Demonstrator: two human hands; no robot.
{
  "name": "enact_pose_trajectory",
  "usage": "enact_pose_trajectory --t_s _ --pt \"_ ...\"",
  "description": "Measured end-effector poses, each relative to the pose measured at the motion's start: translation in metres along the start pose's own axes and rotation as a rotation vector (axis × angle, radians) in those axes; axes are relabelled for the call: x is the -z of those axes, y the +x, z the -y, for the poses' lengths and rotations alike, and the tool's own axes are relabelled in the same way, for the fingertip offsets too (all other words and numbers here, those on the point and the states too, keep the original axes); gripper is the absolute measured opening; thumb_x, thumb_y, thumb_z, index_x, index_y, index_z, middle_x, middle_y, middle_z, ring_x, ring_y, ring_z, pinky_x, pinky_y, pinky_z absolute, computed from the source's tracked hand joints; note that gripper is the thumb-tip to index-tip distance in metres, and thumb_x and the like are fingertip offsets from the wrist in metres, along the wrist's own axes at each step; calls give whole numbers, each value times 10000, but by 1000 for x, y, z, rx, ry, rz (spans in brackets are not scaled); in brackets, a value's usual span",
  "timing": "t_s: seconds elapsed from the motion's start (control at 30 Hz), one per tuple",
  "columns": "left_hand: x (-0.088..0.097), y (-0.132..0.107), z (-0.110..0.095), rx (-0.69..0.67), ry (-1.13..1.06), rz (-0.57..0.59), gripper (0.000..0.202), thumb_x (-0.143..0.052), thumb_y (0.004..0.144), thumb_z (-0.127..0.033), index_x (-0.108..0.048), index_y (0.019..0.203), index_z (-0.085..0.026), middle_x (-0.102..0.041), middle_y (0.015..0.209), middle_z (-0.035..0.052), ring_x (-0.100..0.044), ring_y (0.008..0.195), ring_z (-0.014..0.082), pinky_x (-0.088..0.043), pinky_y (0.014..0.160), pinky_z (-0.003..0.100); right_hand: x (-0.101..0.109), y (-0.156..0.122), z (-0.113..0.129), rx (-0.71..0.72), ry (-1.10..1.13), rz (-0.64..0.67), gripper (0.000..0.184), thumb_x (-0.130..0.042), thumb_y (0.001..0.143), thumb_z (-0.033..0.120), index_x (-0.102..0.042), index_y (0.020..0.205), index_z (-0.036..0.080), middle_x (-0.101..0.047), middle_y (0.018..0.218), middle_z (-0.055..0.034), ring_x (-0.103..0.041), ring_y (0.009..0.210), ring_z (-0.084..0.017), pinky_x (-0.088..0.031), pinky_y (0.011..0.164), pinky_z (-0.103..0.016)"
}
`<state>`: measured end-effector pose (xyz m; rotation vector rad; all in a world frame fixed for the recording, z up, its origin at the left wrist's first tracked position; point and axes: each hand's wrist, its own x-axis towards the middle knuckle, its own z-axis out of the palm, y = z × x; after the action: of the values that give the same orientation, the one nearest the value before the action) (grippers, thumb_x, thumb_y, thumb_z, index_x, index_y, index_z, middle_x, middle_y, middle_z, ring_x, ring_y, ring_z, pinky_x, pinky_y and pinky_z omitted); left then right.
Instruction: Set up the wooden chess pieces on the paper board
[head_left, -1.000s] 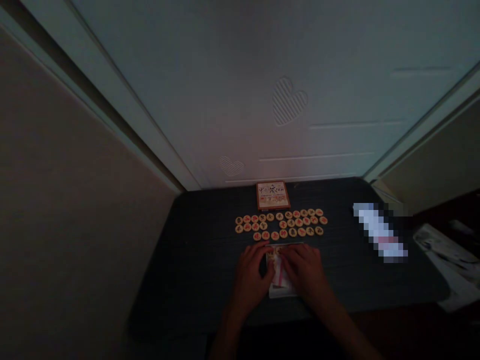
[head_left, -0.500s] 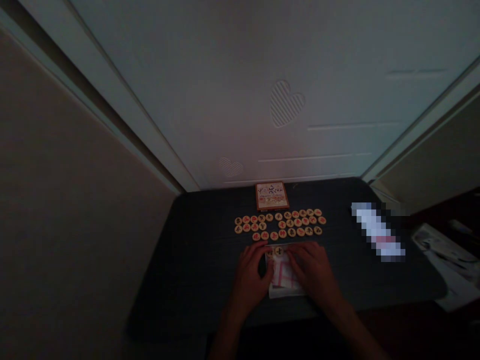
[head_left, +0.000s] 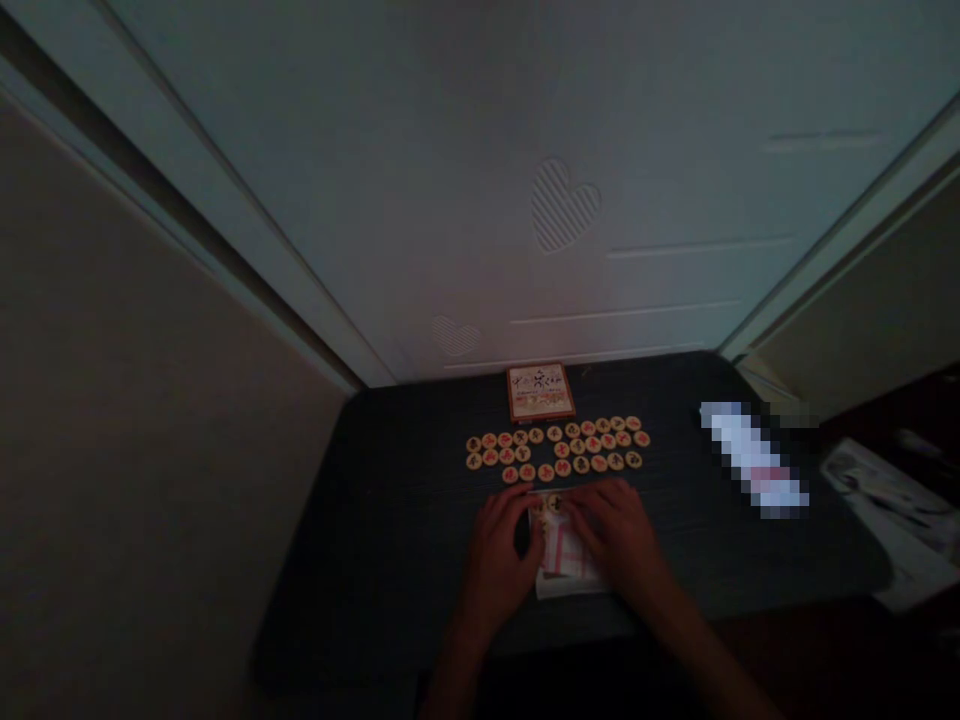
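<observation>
A paper xiangqi board (head_left: 566, 560) with pink-red lines lies at the front of the table, and both hands rest on it. My left hand (head_left: 499, 560) sits along its left edge. My right hand (head_left: 619, 535) covers its upper right part. Between my fingertips, a round wooden piece (head_left: 555, 503) lies at the sheet's top edge, with another partly hidden to its left. Just beyond, several round wooden pieces (head_left: 559, 450) with red or black characters lie in three rough rows. The dim light hides how my fingers touch the paper.
A small illustrated box (head_left: 540, 392) with a brown border stands at the table's far edge against a pale door (head_left: 525, 200). A pixelated blue-white object (head_left: 750, 460) lies at the right of the dark table (head_left: 750, 570). Printed papers (head_left: 885, 500) lie beyond the table's right edge.
My right hand has shifted right, uncovering more of the paper's grid. A round piece now shows at the sheet's top edge. The whole view has drifted slightly left and upward.
</observation>
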<state>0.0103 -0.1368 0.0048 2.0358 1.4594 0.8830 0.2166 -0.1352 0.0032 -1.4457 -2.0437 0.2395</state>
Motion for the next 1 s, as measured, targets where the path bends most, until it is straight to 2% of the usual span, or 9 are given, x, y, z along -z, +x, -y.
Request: enact_pose_trajectory --t_s 0.13,0.33,0.5,0.77,1.0 --pt "-1 -1 1 10 -34 -34 235 -544 970 -186 -622 1180 -257 -626 1322 75 -594 1233 251 -480 1064 494 11 16 -16 -2 -19 -66 184 -575 987 239 -714 1106 227 -728 1049 -80 -625 1002 -247 -484 918 -426" --pt "-2 -1 2 14 -45 -45 187 -528 986 -201 -622 1142 -245 -641 1275 85 -611 1199 250 -497 1044 495 25 44 -29 104 -85 55 160 -592 970 186 -729 1040 226 -756 1055 -58 -639 1028 -238 -457 997 -445" --pt "-1 -1 0 16 -46 -54 185 -513 986 -192 -620 1128 -243 -640 1268 83 -613 1196 250 -504 1032 487 27 57 -31 101 -105 153 110 -635 943 192 -739 933 229 -759 923 -43 -640 925 -225 -474 896 -391" --pt "-1 -1 1 17 -35 -47 174 -522 974 -178 -635 1087 -246 -650 1260 69 -619 1185 244 -507 1025 465 29 67 -31 95 -127 246 67 -689 917 226 -731 865 229 -731 847 -35 -637 905 -232 -471 853 -363" --pt "0 -1 0 7 -37 -49 160 -521 964 -171 -637 1049 -240 -658 1233 76 -625 1159 248 -508 1015 471 28 67 -31 79 -139 230 65 -699 904 233 -728 846 242 -726 808 -19 -654 853 -211 -474 811 -331"
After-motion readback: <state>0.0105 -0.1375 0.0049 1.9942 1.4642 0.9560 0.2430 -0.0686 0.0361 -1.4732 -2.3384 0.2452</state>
